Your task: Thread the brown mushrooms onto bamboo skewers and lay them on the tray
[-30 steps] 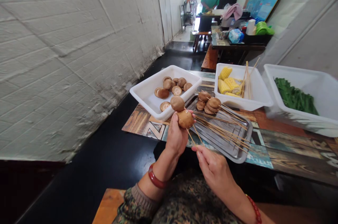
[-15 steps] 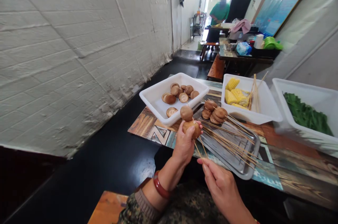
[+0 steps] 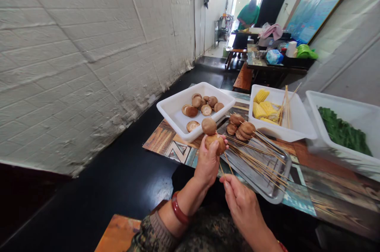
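Observation:
My left hand is closed round a brown mushroom, with a second mushroom cap just above it. Two thin bamboo skewers run down from the held mushroom. Their lower ends meet at my right hand, which pinches them between thumb and fingers. Beside my hands lies a metal tray with skewered mushrooms at its far end and several skewer sticks pointing toward me. Behind my left hand, a white tub holds loose mushrooms.
Corn pieces and upright sticks fill part of a white tub at the right. Farther right, another white tub holds green leaves. A person in green stands at the back. A brick-patterned wall rises at left.
My right hand has moved slightly up and left along the skewers, closer to my left hand. The left hand keeps its hold on the mushroom.

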{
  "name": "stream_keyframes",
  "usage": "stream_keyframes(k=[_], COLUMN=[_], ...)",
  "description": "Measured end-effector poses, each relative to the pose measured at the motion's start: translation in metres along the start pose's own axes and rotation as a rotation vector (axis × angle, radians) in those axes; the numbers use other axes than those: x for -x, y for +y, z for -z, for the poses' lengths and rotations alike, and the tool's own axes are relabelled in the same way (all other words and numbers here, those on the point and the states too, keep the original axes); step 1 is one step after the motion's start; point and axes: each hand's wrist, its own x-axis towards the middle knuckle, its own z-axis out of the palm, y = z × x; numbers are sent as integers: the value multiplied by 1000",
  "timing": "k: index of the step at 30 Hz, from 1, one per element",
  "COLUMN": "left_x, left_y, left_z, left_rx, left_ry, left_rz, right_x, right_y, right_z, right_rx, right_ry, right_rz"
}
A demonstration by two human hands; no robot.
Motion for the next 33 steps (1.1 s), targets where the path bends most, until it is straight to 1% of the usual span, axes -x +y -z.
stream_keyframes(k=[6,12,17,20,22,25,27,30,31,33], left_x=[-1,-2,-5,-7,-9,-8,-6,-4,-4,-4], left_y=[1,-2,-1,0,0,-3,-5,-5,-5,-4], left_z=[-1,-1,0,3,6,7,8,9,9,11], left_rx=[-25,-16,-6,-23,-48,-67,-65,-82,-90,-94], left_ry=[2,18,16,38,50,60,58,30,20,13], left_rz=[-15,-23,-32,-45,-64,-78,-81,-86,-86,-82], right_x=[-3,-5,-7,-5,-4,-5,-7,-10,-10,-11], right_y=[-2,-1,0,3,5,5,1,-8,-11,-17], right_z=[-2,-3,-7,-2,4,10,9,0,-3,-9], right_rx=[-11,-72,-149,-229,-248,-266,-402,-747,-842,-965], right_ry=[-5,-103,-130,-219,-278,-280,-275,-272,-254,-196], right_rz=[-46,-127,-224,-266,-257,-271,-378,-634,-702,-785])
